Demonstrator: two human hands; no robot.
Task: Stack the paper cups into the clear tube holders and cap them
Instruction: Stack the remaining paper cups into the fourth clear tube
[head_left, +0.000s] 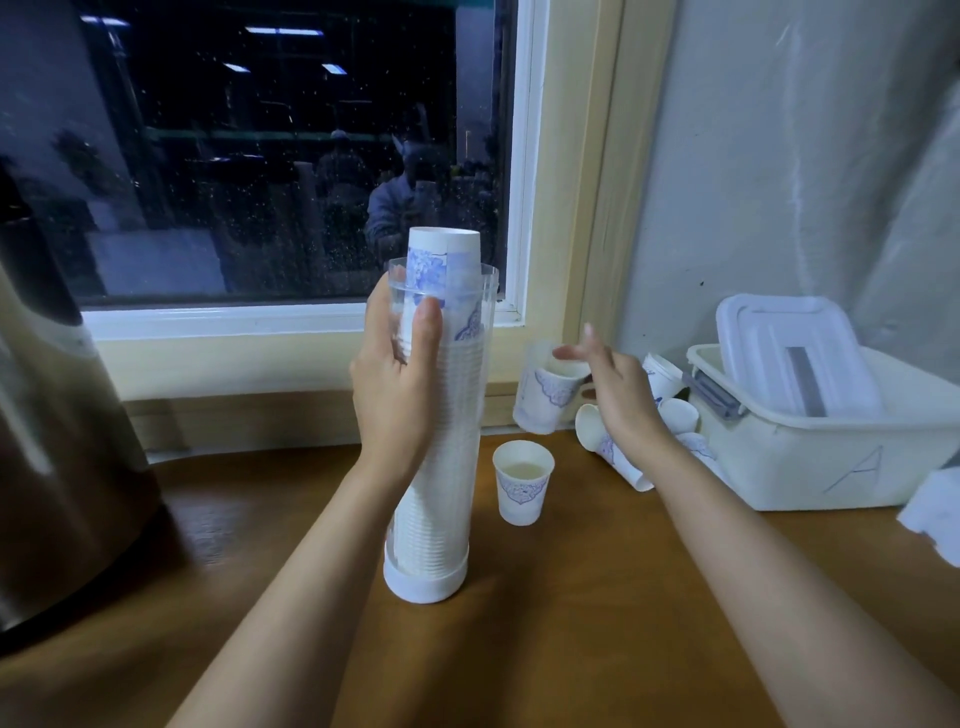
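Table (597, 623) bears the upright tube (457, 415), left hand (397, 389) curled round it, stack (441, 249) poking out its top. 1 cup (522, 480) stands just right. Right hand (618, 395), fingers (569, 354) straight, touches a blurred cup (543, 397); grip unclear. Bin (805, 467) sits far right.

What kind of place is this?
Probably an office or workplace drinks corner: a brown wooden counter under a dark window, a large stainless-steel urn-like vessel at left, and a clear plastic tube of stacked white paper cups gripped by the left hand.
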